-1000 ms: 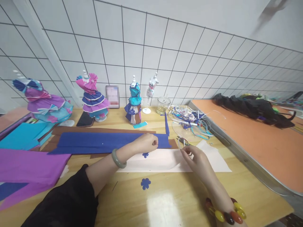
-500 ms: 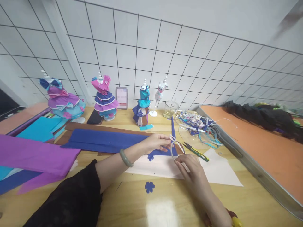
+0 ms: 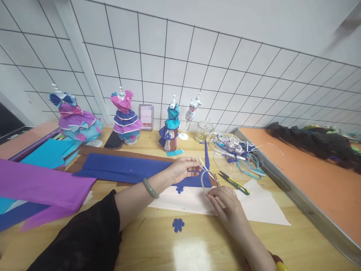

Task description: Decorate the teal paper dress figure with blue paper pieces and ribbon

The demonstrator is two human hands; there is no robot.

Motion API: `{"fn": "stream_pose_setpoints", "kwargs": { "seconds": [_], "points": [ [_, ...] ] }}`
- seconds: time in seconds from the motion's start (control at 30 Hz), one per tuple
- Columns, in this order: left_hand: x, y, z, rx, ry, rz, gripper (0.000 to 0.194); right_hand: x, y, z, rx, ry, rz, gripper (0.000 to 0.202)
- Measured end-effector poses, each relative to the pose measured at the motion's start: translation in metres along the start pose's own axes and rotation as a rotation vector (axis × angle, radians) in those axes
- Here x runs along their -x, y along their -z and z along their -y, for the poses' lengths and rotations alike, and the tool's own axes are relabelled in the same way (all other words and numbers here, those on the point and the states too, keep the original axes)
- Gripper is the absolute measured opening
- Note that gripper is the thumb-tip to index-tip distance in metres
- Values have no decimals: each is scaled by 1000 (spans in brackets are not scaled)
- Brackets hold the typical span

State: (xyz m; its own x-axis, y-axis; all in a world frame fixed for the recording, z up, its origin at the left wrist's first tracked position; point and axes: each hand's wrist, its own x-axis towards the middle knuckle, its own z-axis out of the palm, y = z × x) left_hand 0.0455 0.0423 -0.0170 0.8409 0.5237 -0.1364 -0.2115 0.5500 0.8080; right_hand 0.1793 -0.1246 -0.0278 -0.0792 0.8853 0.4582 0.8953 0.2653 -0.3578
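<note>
My right hand (image 3: 224, 201) is closed on the lower edge of a thin, pale ring that looks like a narrow roll of tape (image 3: 202, 183). A short white strip (image 3: 200, 162) runs from beside the ring up to my left hand (image 3: 184, 169), whose thumb and fingertips are pinched on it. Below both hands lie a white paper sheet (image 3: 180, 201) and a folded blue sheet (image 3: 124, 169). One blue paper flower (image 3: 178, 225) rests on the bare wood; another blue flower (image 3: 179, 190) is on the white paper. Yellow-and-black thread snips (image 3: 235, 183) lie just right of the ring.
Dressed mini mannequins (image 3: 125, 116) and a bare mannequin (image 3: 193, 109) stand along the back. A glass cup (image 3: 204, 131) is near a heap of paper scraps (image 3: 234, 146). Purple paper (image 3: 42, 184) covers the left side; a metal-edged orange board (image 3: 304, 180) borders the right.
The ring has shifted slightly left and down with my right hand. My left fingertips have drawn a little away from it, and more of the white strip shows between them.
</note>
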Motion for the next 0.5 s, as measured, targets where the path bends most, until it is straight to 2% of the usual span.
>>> {"fn": "stream_pose_setpoints", "kwargs": {
  "seconds": [0.23, 0.5],
  "points": [
    [1, -2, -3, -51, -10, -54, 16, 1, -5, -6, 31, -60, 50, 11],
    [-1, 1, -2, -70, -7, -49, 17, -4, -1, 3, 123, -116, 183, 11]
  ]
}}
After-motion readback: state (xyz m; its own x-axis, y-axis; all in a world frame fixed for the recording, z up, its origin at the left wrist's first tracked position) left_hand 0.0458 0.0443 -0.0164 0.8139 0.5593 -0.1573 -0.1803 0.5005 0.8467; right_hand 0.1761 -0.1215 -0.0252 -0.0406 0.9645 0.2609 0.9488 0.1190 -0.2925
